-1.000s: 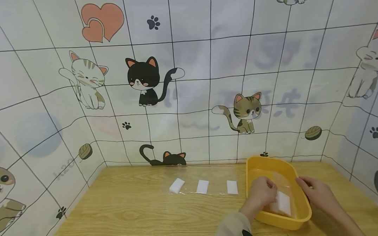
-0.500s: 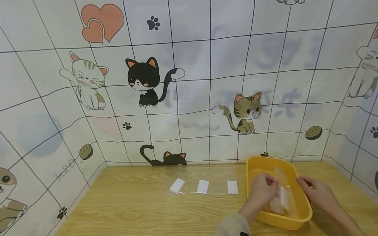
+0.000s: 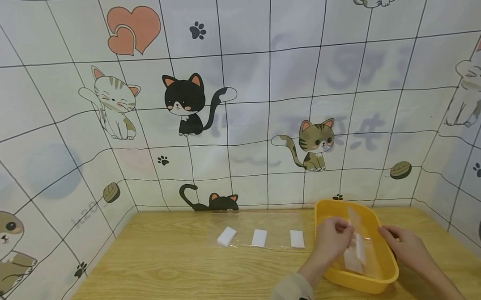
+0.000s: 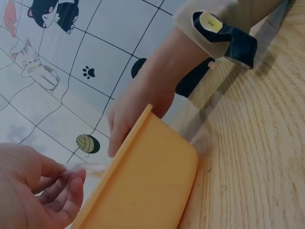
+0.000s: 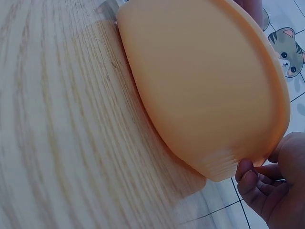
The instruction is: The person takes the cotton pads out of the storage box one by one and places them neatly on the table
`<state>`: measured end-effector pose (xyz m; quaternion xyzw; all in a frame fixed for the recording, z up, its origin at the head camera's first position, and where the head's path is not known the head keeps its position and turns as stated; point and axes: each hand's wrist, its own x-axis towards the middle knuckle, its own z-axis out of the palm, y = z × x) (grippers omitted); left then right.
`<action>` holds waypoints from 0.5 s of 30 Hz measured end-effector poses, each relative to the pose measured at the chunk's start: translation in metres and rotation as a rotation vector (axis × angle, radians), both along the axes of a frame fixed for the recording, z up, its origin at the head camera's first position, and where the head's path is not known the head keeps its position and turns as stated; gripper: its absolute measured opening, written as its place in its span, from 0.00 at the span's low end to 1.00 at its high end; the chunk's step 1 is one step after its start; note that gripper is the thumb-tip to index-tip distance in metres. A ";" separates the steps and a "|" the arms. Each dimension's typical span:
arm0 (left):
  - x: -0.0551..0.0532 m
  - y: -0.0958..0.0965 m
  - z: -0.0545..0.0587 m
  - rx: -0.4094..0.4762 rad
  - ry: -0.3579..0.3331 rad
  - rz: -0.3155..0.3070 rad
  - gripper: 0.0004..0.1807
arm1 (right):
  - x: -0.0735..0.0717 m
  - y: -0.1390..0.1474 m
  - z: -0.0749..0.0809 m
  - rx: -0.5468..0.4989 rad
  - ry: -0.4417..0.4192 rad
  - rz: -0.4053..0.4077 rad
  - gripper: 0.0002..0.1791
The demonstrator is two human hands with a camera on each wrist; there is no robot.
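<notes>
Clear film (image 3: 355,219) stands partly raised inside the yellow tray (image 3: 358,285), which rests on the tabletop (image 3: 177,264) near its back edge, toward the back right corner. Your left hand (image 3: 334,239) pinches the film between thumb and fingers; your right hand (image 3: 405,245) grasps the tray's right rim. White pieces (image 3: 352,259) lie below the left fingertips.

The work in hand is judged to be handling this film and its pieces. Recommended: maintain a firm rim grip so the tray cannot slide on the wood; pinch only a single edge of film; lift it slowly, as thin plastic probably clings and could drag pieces along. Take care not to crease it against the tray wall.

Limits of inspection: your left hand covers part of the tray floor, so the count of pieces there is unverified, as is whether they lie within the film or under it. Both wrist views show mainly the tray's outside. Along the tabletop's back edge, left of the tray, a clear sheet (image 3: 243,219) carries three white blocks (image 3: 259,238); glare prevents telling whether they are enclosed.
</notes>
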<state>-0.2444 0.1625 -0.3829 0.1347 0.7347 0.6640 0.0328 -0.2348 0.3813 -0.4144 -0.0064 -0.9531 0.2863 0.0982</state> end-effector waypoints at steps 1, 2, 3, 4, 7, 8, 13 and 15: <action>0.000 -0.001 0.001 0.005 -0.002 0.001 0.04 | 0.000 0.000 0.000 -0.001 0.002 0.001 0.32; 0.000 -0.002 0.001 0.013 -0.005 0.001 0.03 | 0.000 0.000 0.000 -0.001 0.003 0.001 0.32; 0.000 -0.003 0.002 0.022 -0.009 0.000 0.03 | 0.000 0.000 -0.001 -0.003 0.004 0.002 0.33; 0.000 -0.004 0.002 0.033 -0.014 -0.001 0.03 | 0.000 0.000 -0.001 -0.003 0.008 0.003 0.33; 0.001 -0.007 0.002 0.057 -0.025 -0.005 0.04 | 0.000 0.000 -0.001 -0.001 0.007 0.002 0.33; 0.001 -0.007 0.003 0.063 -0.025 -0.007 0.04 | 0.000 0.001 -0.002 -0.001 0.006 0.002 0.33; 0.004 -0.013 0.004 0.098 -0.033 -0.010 0.03 | -0.001 0.001 -0.001 -0.001 -0.012 -0.004 0.34; 0.005 -0.015 0.005 0.118 -0.041 -0.011 0.03 | -0.001 0.002 -0.001 0.000 -0.015 -0.004 0.35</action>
